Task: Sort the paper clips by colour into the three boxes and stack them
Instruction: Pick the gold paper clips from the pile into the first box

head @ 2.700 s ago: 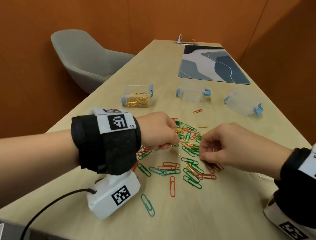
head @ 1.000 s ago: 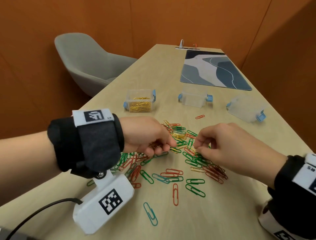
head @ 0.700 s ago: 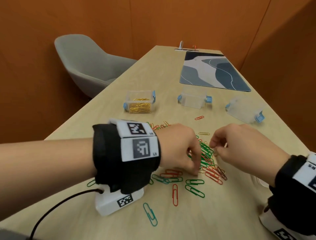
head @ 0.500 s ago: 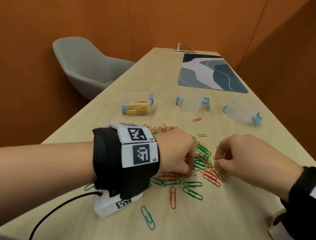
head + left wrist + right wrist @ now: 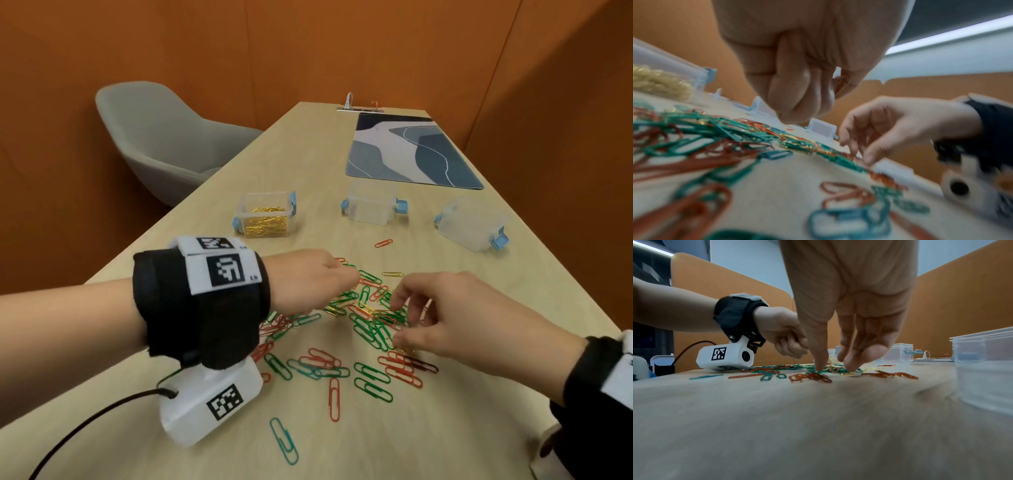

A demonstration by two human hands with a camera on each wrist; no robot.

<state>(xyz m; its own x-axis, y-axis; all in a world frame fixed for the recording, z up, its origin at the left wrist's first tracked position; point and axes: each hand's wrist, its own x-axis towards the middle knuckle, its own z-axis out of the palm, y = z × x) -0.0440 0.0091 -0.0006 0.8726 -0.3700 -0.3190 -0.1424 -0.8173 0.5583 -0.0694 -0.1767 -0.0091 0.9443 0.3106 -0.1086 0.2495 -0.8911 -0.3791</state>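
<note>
A pile of red, green and gold paper clips point(image 5: 370, 325) lies mid-table. My left hand point(image 5: 344, 279) hovers as a fist over the pile's left side. The left wrist view shows the left hand point(image 5: 803, 112) with a few thin clips point(image 5: 839, 82) held inside the curled fingers. My right hand point(image 5: 397, 322) reaches down with fingers spread. In the right wrist view its thumb and fingertips point(image 5: 820, 365) touch the clips and hold none. Behind stand a clear box of gold clips point(image 5: 265, 216), an empty box point(image 5: 371, 205) and a third, tilted box point(image 5: 469, 222).
A patterned desk mat point(image 5: 411, 150) lies at the far end and a grey chair point(image 5: 164, 137) stands left of the table. Stray clips lie apart: a red one point(image 5: 383, 243) near the boxes, a teal one point(image 5: 284, 442) near the front edge.
My left fist has drawn back from the pile's middle toward its far left side. My right hand has uncurled from a pinch and spread its fingers down onto the clips.
</note>
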